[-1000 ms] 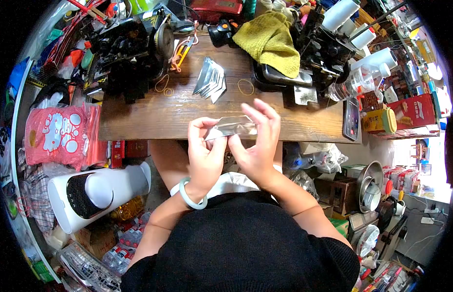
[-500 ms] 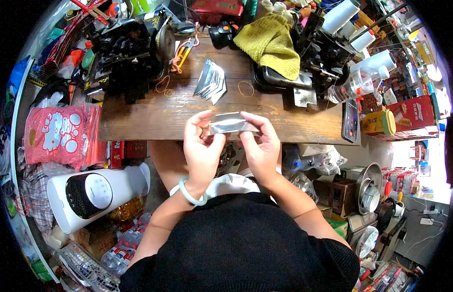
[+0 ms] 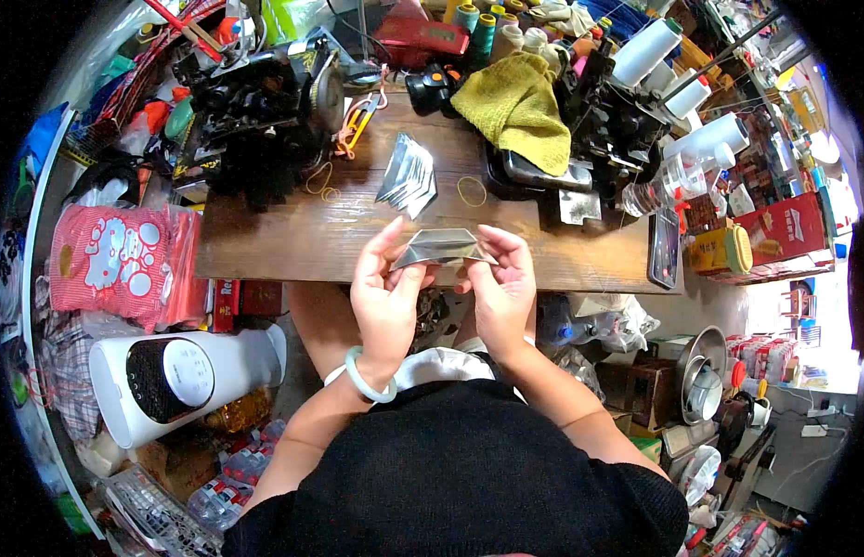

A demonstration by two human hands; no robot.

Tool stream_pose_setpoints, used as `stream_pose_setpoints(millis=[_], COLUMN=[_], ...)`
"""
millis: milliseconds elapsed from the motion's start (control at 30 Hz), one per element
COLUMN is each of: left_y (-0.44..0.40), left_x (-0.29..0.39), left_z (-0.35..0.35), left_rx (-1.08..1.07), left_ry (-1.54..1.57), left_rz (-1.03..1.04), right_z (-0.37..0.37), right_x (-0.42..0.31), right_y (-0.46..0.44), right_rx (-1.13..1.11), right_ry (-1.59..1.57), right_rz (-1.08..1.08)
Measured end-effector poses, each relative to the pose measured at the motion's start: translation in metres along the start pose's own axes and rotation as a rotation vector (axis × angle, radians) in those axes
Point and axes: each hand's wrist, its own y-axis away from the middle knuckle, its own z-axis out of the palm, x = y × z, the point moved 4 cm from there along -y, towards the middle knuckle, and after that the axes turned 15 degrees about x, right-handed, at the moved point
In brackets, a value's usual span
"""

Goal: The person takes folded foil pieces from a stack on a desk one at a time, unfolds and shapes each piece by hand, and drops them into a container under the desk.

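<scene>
A folded sheet of shiny silver foil paper (image 3: 439, 245) is held above the table's front edge, spread into a trapezoid with a crease across it. My left hand (image 3: 387, 302) pinches its left end between thumb and fingers; a pale bangle circles that wrist. At the other end, my right hand (image 3: 501, 302) closes its thumb and fingers on the paper. Beyond both hands, a fanned pile of similar silver pieces (image 3: 409, 178) lies on the wooden table (image 3: 292, 243). Rubber bands (image 3: 471, 191) lie beside the pile.
Black sewing machines (image 3: 255, 121) flank the table, with a yellow-green cloth (image 3: 517, 111) near the right one. A yellow cutter (image 3: 362, 125) lies at the back. A phone (image 3: 663, 249) and a plastic bottle (image 3: 659, 190) are on the right. Thread spools (image 3: 647, 53) stand behind.
The foil paper has opened from a narrow strip into a wider trapezoid. Both hands still grip its ends, with the fingers shifted slightly. The view has tilted a little, so the table appears lower.
</scene>
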Motion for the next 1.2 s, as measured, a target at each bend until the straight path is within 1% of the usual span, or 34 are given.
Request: stream_pose_setpoints(millis=[33,100,167,200,333,400,433,500,633,700,733,767,833,867,900,967,1000,1033,1067,1100,1133,1167,1200], left_y=[-0.001,-0.006,-0.006,-0.006,-0.006,-0.006,-0.008,-0.009,-0.008,-0.008,-0.007,-0.007,-0.011,-0.013,-0.014,-0.015,-0.017,-0.018,-0.023,-0.027,-0.031,-0.036,-0.045], left_x=[-0.002,-0.017,-0.018,-0.017,-0.018,-0.015,-0.016,-0.015,-0.01,-0.006,-0.002,-0.002,-0.002,-0.003,-0.001,0.002,0.002,0.003,0.003,0.005,0.008,0.011,0.018], left_z=[-0.004,-0.01,-0.013,-0.013,-0.013,-0.016,-0.018,-0.019,-0.013,-0.008,-0.008,-0.011,-0.016,-0.018,-0.019,-0.022,-0.027,-0.028,-0.026,-0.025,-0.022,-0.018,-0.014], left_rx=[0.041,0.069,0.116,0.148,0.148,0.163,0.163,0.122,0.1,0.152,0.142,0.142,0.123,0.116,0.12,0.081,0.086,0.007,-0.076,-0.077,-0.11,-0.144,-0.129], left_ry=[-0.009,0.015,0.015,0.019,0.017,-0.217,-0.216,-0.281,-0.287,-0.247,-0.307,-0.304,-0.32,-0.293,-0.294,-0.288,-0.293,-0.393,-0.488,-0.491,-0.437,-0.384,-0.508], left_rz=[0.049,0.087,0.287,0.256,0.272,0.442,0.444,0.532,0.514,0.393,0.403,0.408,0.432,0.371,0.373,0.344,0.34,0.366,0.397,0.394,0.418,0.439,0.536], right_z=[-0.001,-0.005,-0.004,-0.002,0.0,-0.002,-0.003,-0.004,-0.002,0.001,0.002,0.002,0.0,-0.002,-0.005,-0.006,-0.008,-0.009,-0.013,-0.018,-0.021,-0.026,-0.031], right_x=[0.0,0.012,0.016,0.015,0.012,0.013,0.016,0.017,0.015,0.015,0.012,0.013,0.012,0.013,0.011,0.013,0.008,0.004,0.003,0.001,-0.003,-0.01,-0.016], right_y=[0.0,0.0,0.001,0.0,0.001,0.0,-0.001,-0.002,-0.005,-0.005,-0.005,-0.006,-0.009,-0.01,-0.012,-0.014,-0.013,-0.013,-0.015,-0.016,-0.017,-0.019,-0.016], right_rx=[0.044,0.003,0.033,0.04,0.101,0.151,0.15,0.081,0.087,0.069,0.104,0.101,0.048,-0.009,-0.013,-0.099,-0.106,-0.111,-0.11,-0.106,-0.108,-0.108,-0.075], right_ry=[-0.029,-0.071,-0.105,-0.141,-0.12,-0.117,-0.118,-0.109,-0.065,-0.109,-0.067,-0.07,-0.003,-0.006,-0.008,0.133,0.131,0.113,0.172,0.234,0.27,0.379,0.444], right_rz=[-0.048,-0.053,-0.021,-0.03,0.01,-0.008,-0.01,-0.112,-0.055,0.013,-0.012,-0.015,-0.106,-0.055,-0.054,0.083,0.055,-0.001,-0.052,-0.099,-0.221,-0.458,-0.577])
